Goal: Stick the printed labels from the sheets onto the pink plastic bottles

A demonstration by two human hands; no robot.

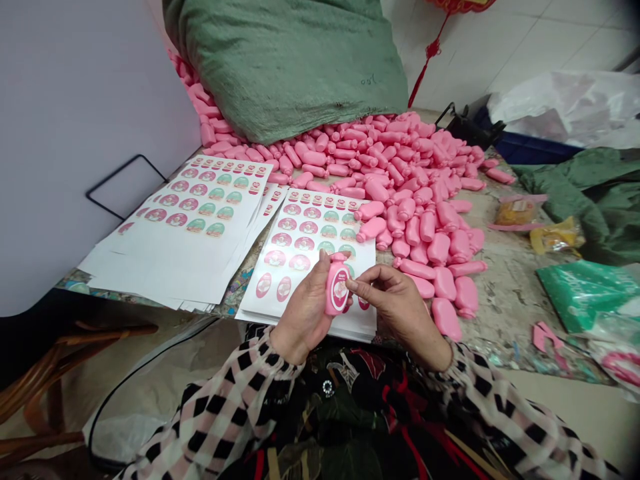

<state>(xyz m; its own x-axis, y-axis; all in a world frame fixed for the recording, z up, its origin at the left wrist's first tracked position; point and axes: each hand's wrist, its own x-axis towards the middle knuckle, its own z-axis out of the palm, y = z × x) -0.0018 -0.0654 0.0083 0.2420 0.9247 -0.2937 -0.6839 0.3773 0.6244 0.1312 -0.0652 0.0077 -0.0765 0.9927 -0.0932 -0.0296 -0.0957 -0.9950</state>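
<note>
My left hand (pixel 309 308) is closed round a small pink plastic bottle (pixel 331 301), held upright over the front sticker sheets. An oval pink-and-white sticker (pixel 341 291) lies on the bottle's front. My right hand (pixel 395 300) pinches with thumb and forefinger at the right edge of that sticker; whether the fingertips hold the edge or only press it, I cannot tell. Beneath my hands is a stack of sticker sheets (pixel 273 260) printed with pink and green ovals. Many more pink bottles (pixel 415 193) are heaped behind and to the right of it.
A second stack of sticker sheets (pixel 185 257) lies at the left, beside a grey panel (pixel 90 133). A large green sack (pixel 295 67) rests at the back on the bottles. Wrapped snacks (pixel 517 212), a green packet (pixel 585 290) and a pink cutter-like tool (pixel 547 337) lie at the right.
</note>
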